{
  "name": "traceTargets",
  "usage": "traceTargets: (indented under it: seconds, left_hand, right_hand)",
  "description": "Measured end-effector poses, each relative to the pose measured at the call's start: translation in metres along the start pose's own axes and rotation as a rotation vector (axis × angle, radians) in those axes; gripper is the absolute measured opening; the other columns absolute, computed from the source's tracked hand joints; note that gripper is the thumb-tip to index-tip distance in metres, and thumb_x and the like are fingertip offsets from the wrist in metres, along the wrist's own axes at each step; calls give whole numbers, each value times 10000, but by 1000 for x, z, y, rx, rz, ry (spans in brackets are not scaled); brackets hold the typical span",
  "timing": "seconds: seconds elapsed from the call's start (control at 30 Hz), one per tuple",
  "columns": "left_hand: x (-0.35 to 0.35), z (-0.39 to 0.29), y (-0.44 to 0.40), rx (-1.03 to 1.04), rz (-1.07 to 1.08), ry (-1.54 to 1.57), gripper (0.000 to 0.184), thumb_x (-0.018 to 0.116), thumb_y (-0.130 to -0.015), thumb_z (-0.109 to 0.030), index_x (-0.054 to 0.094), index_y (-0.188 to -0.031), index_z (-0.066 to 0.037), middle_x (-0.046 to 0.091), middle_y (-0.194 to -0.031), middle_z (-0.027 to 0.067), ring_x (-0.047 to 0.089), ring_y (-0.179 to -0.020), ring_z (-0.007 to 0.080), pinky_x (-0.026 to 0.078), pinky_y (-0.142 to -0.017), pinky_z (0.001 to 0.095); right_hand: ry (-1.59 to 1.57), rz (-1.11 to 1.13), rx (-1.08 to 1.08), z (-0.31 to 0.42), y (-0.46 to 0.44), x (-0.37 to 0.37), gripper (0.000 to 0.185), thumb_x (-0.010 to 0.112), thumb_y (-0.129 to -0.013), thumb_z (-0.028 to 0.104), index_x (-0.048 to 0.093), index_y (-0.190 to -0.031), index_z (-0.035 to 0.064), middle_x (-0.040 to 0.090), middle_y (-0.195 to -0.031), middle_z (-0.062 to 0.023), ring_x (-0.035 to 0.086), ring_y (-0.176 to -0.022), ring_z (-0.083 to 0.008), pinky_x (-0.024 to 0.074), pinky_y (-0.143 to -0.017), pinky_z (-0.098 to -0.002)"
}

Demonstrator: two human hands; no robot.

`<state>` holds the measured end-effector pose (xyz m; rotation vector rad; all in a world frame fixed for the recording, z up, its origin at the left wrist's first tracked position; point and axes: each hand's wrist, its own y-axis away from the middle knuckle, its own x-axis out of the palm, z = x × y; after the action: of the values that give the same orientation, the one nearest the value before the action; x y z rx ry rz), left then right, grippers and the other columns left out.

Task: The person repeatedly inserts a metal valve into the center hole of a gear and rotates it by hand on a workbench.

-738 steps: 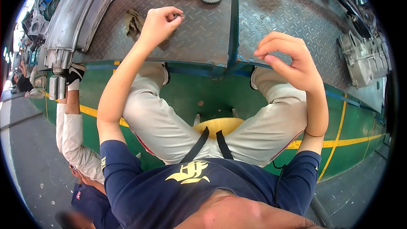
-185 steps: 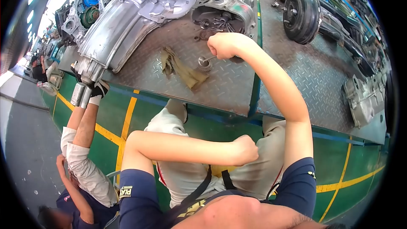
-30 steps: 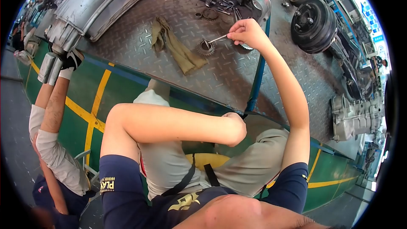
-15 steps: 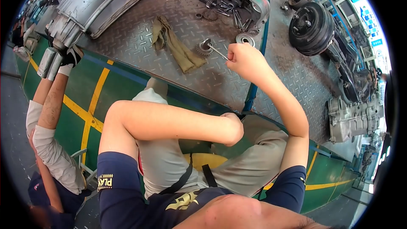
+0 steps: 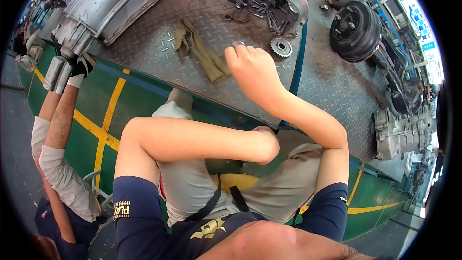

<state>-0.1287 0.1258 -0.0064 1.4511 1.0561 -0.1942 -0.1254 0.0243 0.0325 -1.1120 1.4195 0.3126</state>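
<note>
Scuffed diamond-plate steel bench: what a spread, brown-stained and running right across the upper view, split by a dark blue metal strip
Green floor: down below it shone, crossed by yellow lines
Right hand: out over the bench it went to work, curled tight, its back squarely to the camera; the fingertips were hidden, so whether they pinched anything I couldn't tell
Small grey metal part: just a sliver peeked out past those knuckles, on the hand's far side, the rest of it screened
Left hand: tucked across the lap, beside the right knee, fingers turned out of sight, and what they did I couldn't tell either
Rumpled olive-green cloth: stretched out close by, its lower end right beside the right hand
Silver toothed gear: flat on the steel, just to the other side of that hand
Hollow grey cast-metal housing: beyond the gear it gaped, slim metal rods lying about its mouth
Long silver casing: it filled the left end, while a round black drum stood well off to the right
</note>
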Motion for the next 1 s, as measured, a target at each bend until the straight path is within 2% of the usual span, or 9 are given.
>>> traceTargets:
  seconds: [0.3,0.43,0.47,0.57,0.6,0.7,0.73,0.87,1.0]
  left_hand:
    - [-8,-2,13,66,-32,-11,327,788,-746,-224,794,-1041,-83,768,-1062,103,740,-940,267,603,-683,428]
    - [-4,-2,5,79,-86,-10,321,795,-735,-205,797,-1028,-74,773,-1056,104,747,-937,262,613,-671,423]
    - [-6,-2,6,81,-85,-2,319,797,-734,-203,798,-1025,-73,774,-1056,102,748,-937,261,614,-668,421]
    - [-10,-1,8,88,-79,-6,324,803,-733,-205,799,-1028,-70,776,-1054,97,751,-932,262,616,-660,420]
    - [-11,-1,8,90,-78,-11,327,805,-734,-207,799,-1030,-70,776,-1053,96,751,-930,263,616,-658,421]
    - [-13,1,6,78,-52,9,334,807,-739,-204,797,-1044,-69,774,-1062,100,749,-941,266,616,-667,419]
    - [-13,1,6,82,-57,11,338,806,-741,-202,795,-1052,-67,773,-1066,102,748,-944,266,616,-674,418]
    - [-12,2,8,73,-57,15,346,796,-753,-187,787,-1076,-62,768,-1085,105,744,-961,267,615,-700,417]
    - [-12,4,10,79,-57,9,332,776,-773,-176,783,-1085,-64,765,-1093,105,743,-965,268,614,-715,418]
  right_hand:
    - [-143,-82,-157,0,-21,36,204,654,-704,57,531,-865,77,537,-816,-65,590,-774,-230,460,-710,-336]
    - [-243,-193,-128,-16,-37,57,151,691,-824,116,545,-840,80,534,-794,-72,614,-750,-257,498,-688,-381]
    - [-282,-203,-102,-21,-42,59,156,691,-896,179,585,-861,69,567,-801,-88,647,-763,-275,519,-675,-399]
    - [-393,-162,40,-37,-52,64,139,690,-910,185,619,-917,65,609,-839,-100,672,-792,-294,529,-662,-400]
    - [-427,-190,80,-43,-56,66,143,706,-915,190,676,-947,53,656,-823,-106,680,-745,-282,525,-635,-371]
    - [-720,-72,256,-60,-65,68,153,730,-900,178,712,-925,28,662,-744,-105,640,-640,-230,502,-604,-336]
    - [-818,-47,329,-64,-66,70,176,752,-888,183,733,-916,10,649,-671,-89,594,-601,-148,476,-583,-306]
    - [-884,-37,477,-87,-61,89,203,770,-889,195,725,-912,-1,636,-648,-21,581,-593,-81,458,-550,-275]
    - [-910,24,607,-109,-47,98,244,761,-915,226,698,-871,-6,646,-652,-11,566,-506,-72,427,-483,-246]
